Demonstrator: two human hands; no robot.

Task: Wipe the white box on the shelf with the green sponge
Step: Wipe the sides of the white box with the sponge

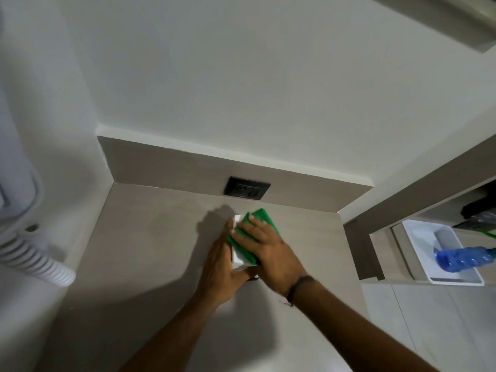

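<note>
I pressed the green sponge [261, 218] flat on top of the white box [239, 257] with my right hand [268, 252], fingers spread over the sponge rather than pinching it. My left hand [220, 267] lay open against the box's left side, palm steadying it, thumb curled round the near end. The box stood on the grey shelf surface [150, 251], just in front of the black wall socket [247, 188].

By my judgement the wipe was under way, not finished: the sponge covered the top face, while the sides and ends showed no contact with it. How much of the top was already clean, I could not tell.

My 2 hands hid most of the box; only its left edge and near corner showed. A small dark thing by my right wrist was too obscured to name. At right, a white tray [418, 260] held a blue plastic bottle [464, 259], cut off by the frame edge.
</note>
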